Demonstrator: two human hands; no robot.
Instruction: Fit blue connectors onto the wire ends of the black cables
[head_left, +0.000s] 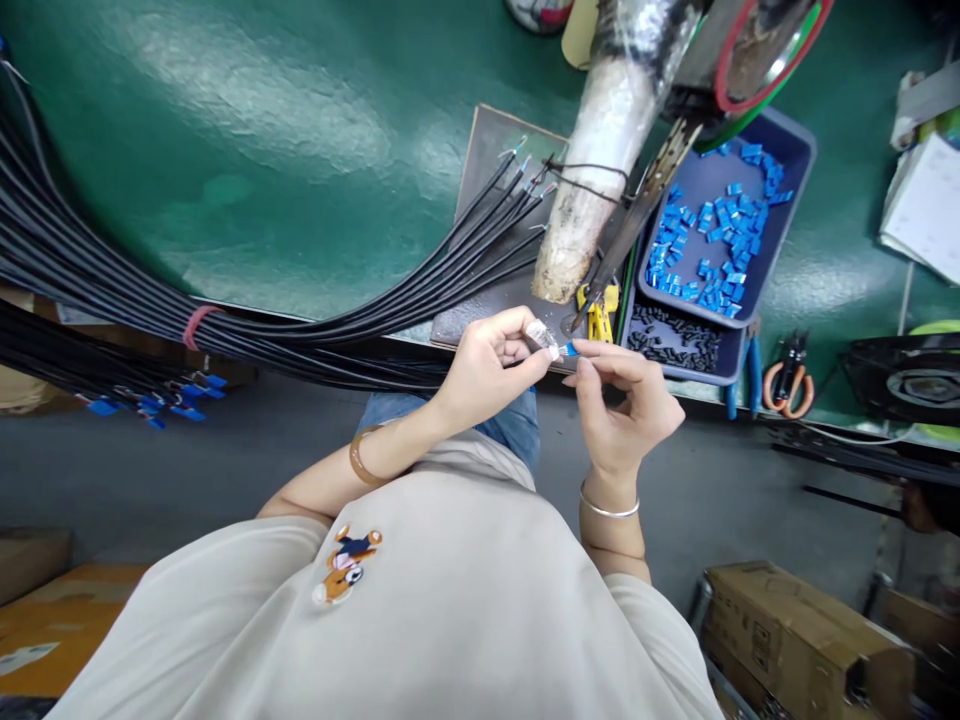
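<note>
My left hand (491, 368) pinches a small whitish, translucent piece (541, 338) between thumb and fingers. Close beside it, my right hand (626, 398) has thumb and forefinger closed on a small blue connector (568, 349), which meets the whitish piece's end. Fine details where the two meet are too small to tell. Just above my hands, a soldering iron (600, 278) points down near yellow-handled cutters (600, 312). A thick bundle of black cables (315, 335) runs from the left, its stripped ends over a dark board (487, 150).
A tray of blue connectors (780, 230) overlaps a tray of small black parts (731, 365) at the right. Blue-handled pliers (753, 375) and orange-handled cutters (787, 385) lie beside them. A plastic-wrapped tube (600, 150) hangs above the board.
</note>
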